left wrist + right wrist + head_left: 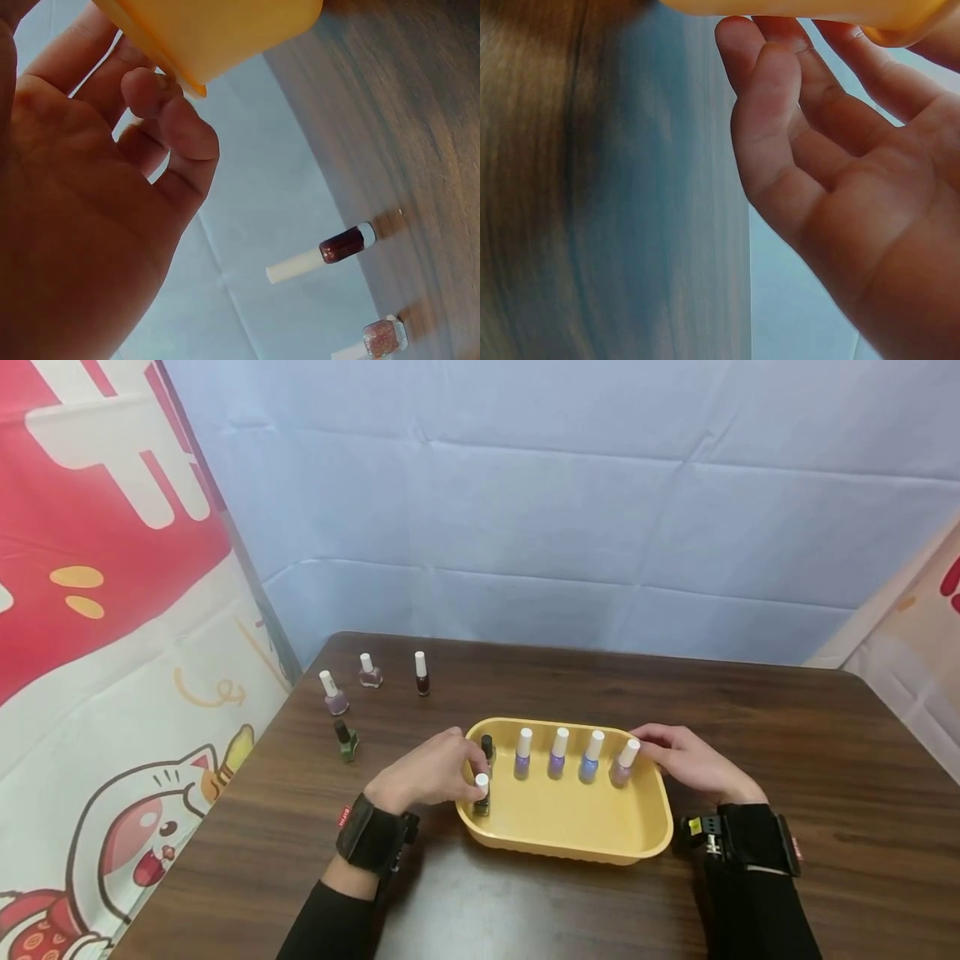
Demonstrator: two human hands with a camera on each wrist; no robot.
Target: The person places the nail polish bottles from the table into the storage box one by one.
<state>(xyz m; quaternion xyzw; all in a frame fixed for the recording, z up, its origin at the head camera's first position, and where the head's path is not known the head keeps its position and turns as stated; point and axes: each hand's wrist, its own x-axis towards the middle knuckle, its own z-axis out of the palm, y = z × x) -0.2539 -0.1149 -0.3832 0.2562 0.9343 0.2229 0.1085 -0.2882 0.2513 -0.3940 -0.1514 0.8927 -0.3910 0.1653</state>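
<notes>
pinching a white-capped bottle [482, 802], near-upright beneath the left hand [437, 768], just before the black-capped bottle [487, 746]; touching the yellow tray [558, 850] with the right hand [692, 763] (whether gripping, cannot tell).

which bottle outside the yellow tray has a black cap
The green bottle, frontmost of the four outside the tray; the other three have white caps.

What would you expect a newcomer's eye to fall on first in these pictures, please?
Most likely the bright yellow tray on the dark wood-grain table, with a row of white-capped nail polish bottles standing inside it. Next, perhaps, the cartoon-printed cloth hanging at the left of the head view. The dark red nail polish bottle beyond the tray may also catch attention.
</notes>
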